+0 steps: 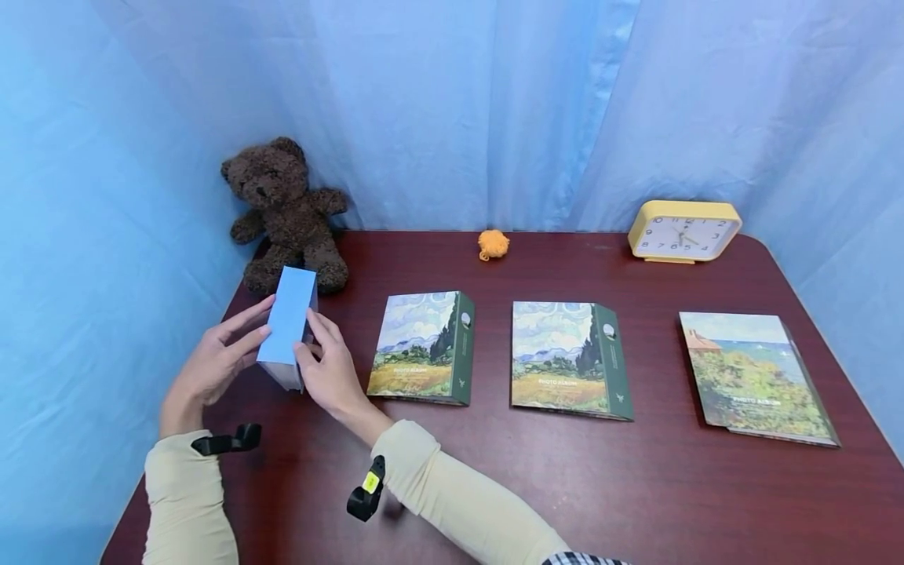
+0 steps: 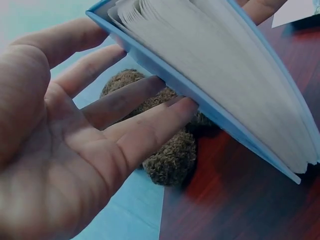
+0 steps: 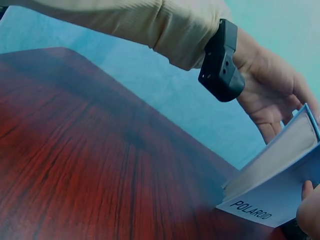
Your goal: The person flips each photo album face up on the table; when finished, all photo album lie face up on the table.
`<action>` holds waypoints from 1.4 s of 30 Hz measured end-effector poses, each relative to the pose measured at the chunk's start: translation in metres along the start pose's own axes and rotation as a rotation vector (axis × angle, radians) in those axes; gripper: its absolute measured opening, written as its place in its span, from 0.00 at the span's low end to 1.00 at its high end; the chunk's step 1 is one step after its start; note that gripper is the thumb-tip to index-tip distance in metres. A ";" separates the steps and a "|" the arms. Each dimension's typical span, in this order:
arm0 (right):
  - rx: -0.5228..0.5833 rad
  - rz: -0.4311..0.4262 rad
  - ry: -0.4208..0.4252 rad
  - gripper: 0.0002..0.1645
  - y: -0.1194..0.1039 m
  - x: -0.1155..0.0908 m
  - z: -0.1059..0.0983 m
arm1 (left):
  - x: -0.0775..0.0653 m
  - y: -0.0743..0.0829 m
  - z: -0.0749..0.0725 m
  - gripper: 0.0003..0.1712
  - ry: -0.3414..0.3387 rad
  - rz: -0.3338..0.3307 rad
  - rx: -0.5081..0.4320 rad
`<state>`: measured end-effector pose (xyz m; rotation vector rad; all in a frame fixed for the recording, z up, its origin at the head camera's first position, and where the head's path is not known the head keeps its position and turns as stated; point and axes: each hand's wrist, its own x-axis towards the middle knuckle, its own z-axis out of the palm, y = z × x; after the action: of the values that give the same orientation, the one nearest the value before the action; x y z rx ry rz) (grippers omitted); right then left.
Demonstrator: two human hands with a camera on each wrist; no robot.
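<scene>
Left hand (image 1: 212,365), head view: fingers straight, tips against the blue album (image 1: 288,318), spine uppermost, near the counter's (image 1: 466,486) left edge. Right hand (image 1: 332,373) spread along the opposite cover. I log a brown bear (image 1: 282,212) at the far left corner, yellow clock (image 1: 683,235) by the far right. Left wrist: I see the palm wide, pages between the covers. Right wrist: "POLAROID" reads low on the cover; a right-hand digit touches it.
</scene>
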<state>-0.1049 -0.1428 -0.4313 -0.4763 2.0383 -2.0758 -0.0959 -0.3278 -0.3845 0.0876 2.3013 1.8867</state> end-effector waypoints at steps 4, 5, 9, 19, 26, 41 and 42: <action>-0.016 -0.019 -0.024 0.32 0.003 0.001 0.002 | -0.002 -0.001 -0.004 0.31 0.006 -0.001 0.041; -0.022 -0.019 -0.027 0.32 0.003 0.002 0.002 | -0.002 -0.001 -0.005 0.32 0.007 0.000 0.061; -0.042 -0.020 -0.029 0.32 0.007 0.004 0.006 | -0.003 0.000 -0.007 0.32 0.015 0.004 0.127; -0.151 0.042 -0.086 0.32 0.020 0.000 0.016 | -0.003 0.003 -0.008 0.39 0.114 -0.067 0.334; -0.307 0.089 -0.139 0.35 0.029 -0.003 0.020 | -0.003 0.004 -0.010 0.49 0.157 -0.157 0.441; -0.611 0.077 -0.173 0.43 0.037 -0.005 0.023 | -0.006 -0.015 -0.023 0.51 0.208 -0.341 0.565; -0.628 0.074 -0.173 0.43 0.037 -0.005 0.023 | -0.006 -0.016 -0.023 0.51 0.210 -0.347 0.572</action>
<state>-0.0947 -0.1639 -0.4690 -0.6316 2.5197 -1.2646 -0.0931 -0.3544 -0.3948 -0.4305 2.7061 1.0841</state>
